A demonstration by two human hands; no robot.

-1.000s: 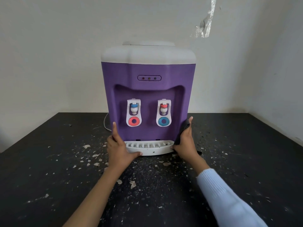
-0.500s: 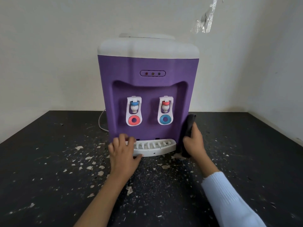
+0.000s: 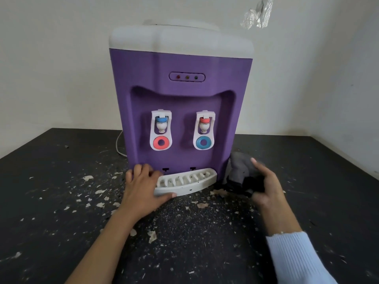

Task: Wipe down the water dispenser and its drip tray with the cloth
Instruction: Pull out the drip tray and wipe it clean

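Walls (image 3: 51,58): pale, met in a corner at back R; crinkled clear tape (image 3: 256,15) stuck high up.
Table (image 3: 51,212): black top, back edge vs. the wall; bare stretches L & R of the machine, front part strewn w/ pale flakes (image 3: 88,178).
Water dispenser (image 3: 180,95): purple body, white top, stood upright toward the back, centre; white cable (image 3: 118,145) curved out behind its L side.
Drip tray (image 3: 188,181): white, slotted, dark specks on it; at the dispenser's foot, R end touching the body, L end angled out.
Cloth (image 3: 239,169): dark grey, bunched, just beside the dispenser's lower R corner.
Left hand (image 3: 141,187): bare arm; gripped the tray's L end, thumb along the front lip, fingers bent over the back.
Right hand (image 3: 264,187): pale blue ribbed sleeve (image 3: 297,259); fingers curled round the cloth, blurred.
Taps (image 3: 161,124): two, one w/ blue cap over a red ring, other w/ red cap over a blue ring.
Lights (image 3: 187,77): three dots, red, amber, green; no lettering I could read.
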